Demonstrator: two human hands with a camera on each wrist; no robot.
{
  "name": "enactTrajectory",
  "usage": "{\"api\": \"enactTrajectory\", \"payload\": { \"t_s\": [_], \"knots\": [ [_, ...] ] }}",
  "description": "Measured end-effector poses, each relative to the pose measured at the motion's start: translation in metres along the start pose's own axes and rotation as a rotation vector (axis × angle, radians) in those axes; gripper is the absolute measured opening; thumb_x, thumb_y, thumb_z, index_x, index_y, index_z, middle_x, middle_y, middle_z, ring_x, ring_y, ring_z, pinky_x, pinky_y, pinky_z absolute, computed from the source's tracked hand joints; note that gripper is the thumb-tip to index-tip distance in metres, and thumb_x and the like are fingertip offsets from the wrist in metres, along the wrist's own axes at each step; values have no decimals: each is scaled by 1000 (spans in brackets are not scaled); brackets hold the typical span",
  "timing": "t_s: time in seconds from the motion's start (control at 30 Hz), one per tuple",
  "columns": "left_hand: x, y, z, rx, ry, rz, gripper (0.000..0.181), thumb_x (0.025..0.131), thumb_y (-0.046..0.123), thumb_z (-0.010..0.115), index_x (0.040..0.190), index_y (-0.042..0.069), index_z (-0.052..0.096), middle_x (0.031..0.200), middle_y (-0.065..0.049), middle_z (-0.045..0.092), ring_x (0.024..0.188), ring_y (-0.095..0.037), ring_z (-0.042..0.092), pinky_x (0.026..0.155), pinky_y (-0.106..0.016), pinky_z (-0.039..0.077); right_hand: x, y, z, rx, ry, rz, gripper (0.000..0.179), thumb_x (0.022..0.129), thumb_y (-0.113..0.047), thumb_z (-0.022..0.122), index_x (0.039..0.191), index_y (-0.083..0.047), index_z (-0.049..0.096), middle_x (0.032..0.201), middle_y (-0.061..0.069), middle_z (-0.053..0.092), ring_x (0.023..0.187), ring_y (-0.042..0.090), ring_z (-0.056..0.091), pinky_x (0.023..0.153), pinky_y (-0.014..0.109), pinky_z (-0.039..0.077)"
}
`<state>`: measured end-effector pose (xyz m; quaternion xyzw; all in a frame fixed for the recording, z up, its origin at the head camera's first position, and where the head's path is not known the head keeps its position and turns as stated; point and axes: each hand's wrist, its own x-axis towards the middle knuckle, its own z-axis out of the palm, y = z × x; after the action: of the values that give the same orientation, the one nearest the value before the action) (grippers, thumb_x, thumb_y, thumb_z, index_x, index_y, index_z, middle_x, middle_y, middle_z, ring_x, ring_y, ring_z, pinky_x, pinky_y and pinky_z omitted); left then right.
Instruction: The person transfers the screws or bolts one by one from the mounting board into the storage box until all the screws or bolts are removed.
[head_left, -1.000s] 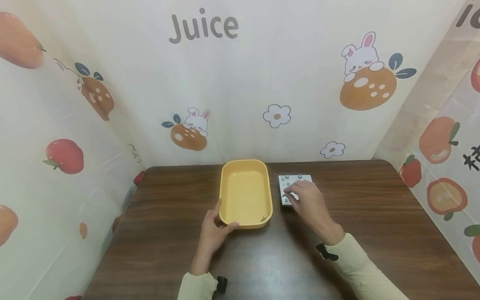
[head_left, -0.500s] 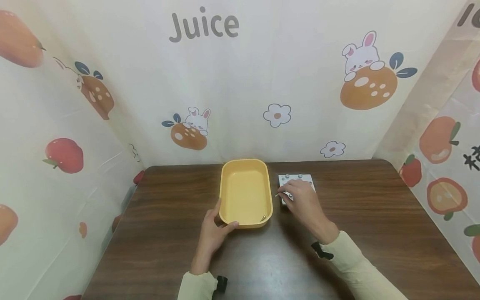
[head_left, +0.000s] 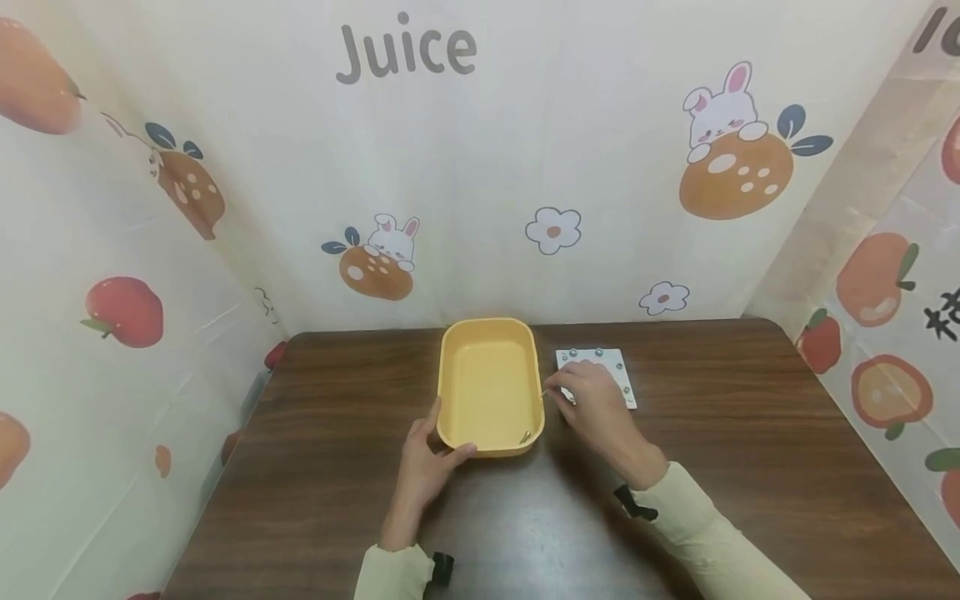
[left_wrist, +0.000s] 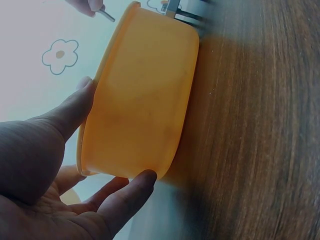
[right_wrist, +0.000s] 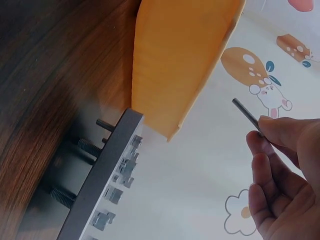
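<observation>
My right hand (head_left: 592, 408) pinches a thin metal screw (right_wrist: 246, 114) between thumb and forefinger, its threaded shaft sticking out ahead. In the head view the screw overlaps the right rim of a yellow plastic bin (head_left: 487, 375). My left hand (head_left: 427, 467) holds the bin at its near left corner; in the left wrist view the thumb (left_wrist: 75, 107) lies at the rim and a finger (left_wrist: 131, 197) on the outer wall. Small metal pieces (head_left: 527, 437) lie in the bin's near right corner. Partly behind my right hand is a white-topped metal plate (head_left: 609, 362) with several bolts through it.
Threaded bolt ends (right_wrist: 62, 196) stick out beneath the plate, which stands raised over the brown wooden table (head_left: 360, 375). A printed curtain (head_left: 480, 167) hangs along the table's back edge and both sides.
My right hand has moved left from over the bolted plate to the bin's right rim, carrying the screw, and more of the plate now shows. The left hand and bin have stayed put.
</observation>
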<state>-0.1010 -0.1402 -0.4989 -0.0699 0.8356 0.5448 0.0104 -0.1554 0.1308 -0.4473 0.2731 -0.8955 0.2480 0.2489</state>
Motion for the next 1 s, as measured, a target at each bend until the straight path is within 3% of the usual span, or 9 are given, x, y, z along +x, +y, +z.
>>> {"api": "enactTrajectory", "payload": {
  "t_s": [1.0],
  "knots": [
    [0,-3,1,-26,-4,19,100,82,15,93,164,5,36,134,-22,53,128,-36,57,98,-40,59,0,-12,14,24,20,-58,15,78,0,90,88,-6,80,85,2,76,77,22,67,74,40,54]
  ]
}}
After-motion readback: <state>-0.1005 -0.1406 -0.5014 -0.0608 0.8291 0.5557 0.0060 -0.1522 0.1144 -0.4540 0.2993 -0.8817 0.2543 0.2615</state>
